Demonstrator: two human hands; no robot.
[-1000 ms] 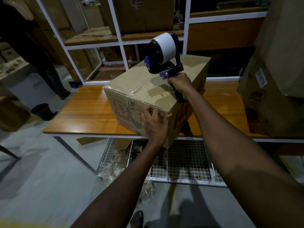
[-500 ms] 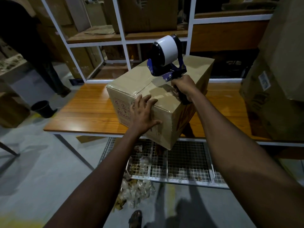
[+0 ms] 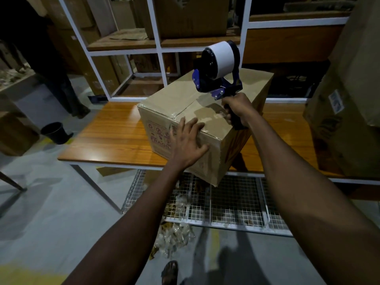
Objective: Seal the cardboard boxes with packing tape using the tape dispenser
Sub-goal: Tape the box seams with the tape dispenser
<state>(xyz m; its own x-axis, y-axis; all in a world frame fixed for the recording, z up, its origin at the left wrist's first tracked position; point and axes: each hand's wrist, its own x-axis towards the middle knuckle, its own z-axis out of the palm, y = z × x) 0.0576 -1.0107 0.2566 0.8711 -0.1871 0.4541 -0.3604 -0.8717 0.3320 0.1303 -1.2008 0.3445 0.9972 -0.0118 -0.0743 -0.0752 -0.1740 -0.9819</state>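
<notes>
- Since the earlier frame, the left hand (image 3: 188, 144) has slid up the printed front face of the brown cardboard box (image 3: 176, 99); its spread, straight fingers now press over the top front edge.
- The right hand (image 3: 236, 108) has its fingers curled tight round the black handle of the blue tape dispenser (image 3: 218, 70), whose white tape roll (image 3: 224, 56) sits uppermost.
- The dispenser's lower end is at the box's top, near the centre seam; whether it touches cannot be told.
- Glossy clear tape lies along that seam.
- The box stands on the orange wooden table (image 3: 115, 136), its near corner jutting past the front edge.
- A black bucket (image 3: 54, 132) stands on the floor to the left.
</notes>
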